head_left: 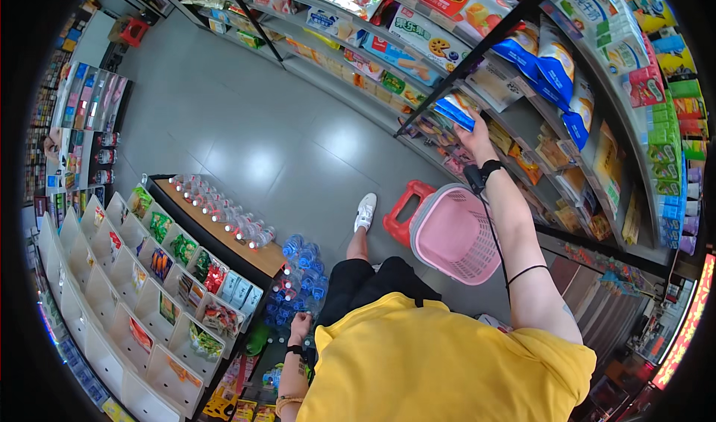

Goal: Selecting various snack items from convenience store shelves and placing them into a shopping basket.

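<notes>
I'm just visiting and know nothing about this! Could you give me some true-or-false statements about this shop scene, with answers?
1. The right hand holds a blue-and-white packet. True.
2. The person's shirt is green. False: it is yellow.
3. Clear bottles stand on a wooden top. True.
4. The left hand is raised to the biscuit shelves. False: it is low, beside blue bottles.
5. The basket is pink. True.

A glossy packet (pixel 453 113), blue along its nearer side and showing white and orange beyond, is sitting slanted in the grip of the right hand (pixel 475 136), jutting out ahead and to the left of its fingers, which are covering part of the packet's right end.
</notes>
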A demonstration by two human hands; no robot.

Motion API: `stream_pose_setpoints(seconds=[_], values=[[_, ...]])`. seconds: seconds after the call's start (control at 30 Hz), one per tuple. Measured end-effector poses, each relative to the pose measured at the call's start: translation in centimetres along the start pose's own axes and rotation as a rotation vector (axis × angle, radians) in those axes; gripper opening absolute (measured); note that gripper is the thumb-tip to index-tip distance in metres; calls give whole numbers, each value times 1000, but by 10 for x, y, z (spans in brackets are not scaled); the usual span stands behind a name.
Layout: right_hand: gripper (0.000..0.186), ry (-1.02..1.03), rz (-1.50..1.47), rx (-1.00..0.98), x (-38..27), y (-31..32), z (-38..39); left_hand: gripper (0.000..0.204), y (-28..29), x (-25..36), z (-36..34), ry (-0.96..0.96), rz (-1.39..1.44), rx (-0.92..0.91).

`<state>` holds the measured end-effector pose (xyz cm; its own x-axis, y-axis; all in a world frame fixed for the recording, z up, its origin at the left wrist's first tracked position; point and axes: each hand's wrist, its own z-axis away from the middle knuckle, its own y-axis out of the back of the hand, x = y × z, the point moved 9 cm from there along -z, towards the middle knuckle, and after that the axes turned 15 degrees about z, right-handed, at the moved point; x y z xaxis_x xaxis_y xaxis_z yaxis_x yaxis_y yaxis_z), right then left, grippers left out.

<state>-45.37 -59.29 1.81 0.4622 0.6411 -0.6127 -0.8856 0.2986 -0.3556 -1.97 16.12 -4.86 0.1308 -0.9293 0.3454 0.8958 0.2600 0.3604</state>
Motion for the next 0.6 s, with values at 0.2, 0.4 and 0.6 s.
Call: stream_pose_setpoints(seconds=[0.2, 0.4, 0.6], values=[[20, 38, 169, 133, -11, 28, -61, 29, 10, 17, 3, 83, 36, 19], [23, 256, 294, 196, -26, 59, -104, 28, 4, 40, -6, 94, 143, -32], [39, 244, 520, 297, -9, 58, -127, 26, 10, 40, 2, 86, 148, 20]])
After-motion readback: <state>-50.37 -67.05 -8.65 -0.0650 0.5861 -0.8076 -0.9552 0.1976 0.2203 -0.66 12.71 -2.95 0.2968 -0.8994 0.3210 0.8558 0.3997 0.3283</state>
